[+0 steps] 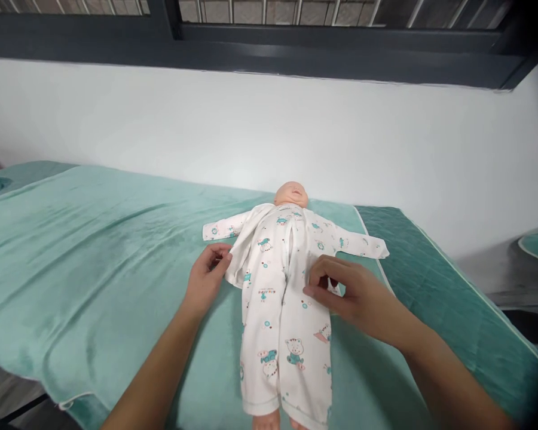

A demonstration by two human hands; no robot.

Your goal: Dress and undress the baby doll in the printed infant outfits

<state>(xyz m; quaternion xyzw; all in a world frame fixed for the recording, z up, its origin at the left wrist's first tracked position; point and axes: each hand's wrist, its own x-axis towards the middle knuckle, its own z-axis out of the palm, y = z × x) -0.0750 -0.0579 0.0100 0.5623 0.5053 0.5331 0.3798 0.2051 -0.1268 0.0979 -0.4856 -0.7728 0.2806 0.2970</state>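
Observation:
A baby doll (291, 194) lies on its back, head toward the wall, in white printed baby clothes. Its long-sleeved shirt (242, 230) is spread with both sleeves out to the sides. White trousers (262, 334) with animal prints cover the belly and legs, and bare feet (266, 420) show below the cuffs. At the shirt's left lower edge, my left hand (210, 272) is closed, thumb and fingers pinching the cloth. My right hand (345, 292) is closed over the right side of the clothes, fingertips together at the shirt front; the cloth in them is partly hidden.
Under the doll a light green blanket (116, 269) spreads with some wrinkles. A darker green quilted cover (434, 286) lies at the right. Behind stands a white wall (206, 125) beneath a dark window frame (318, 57) with bars.

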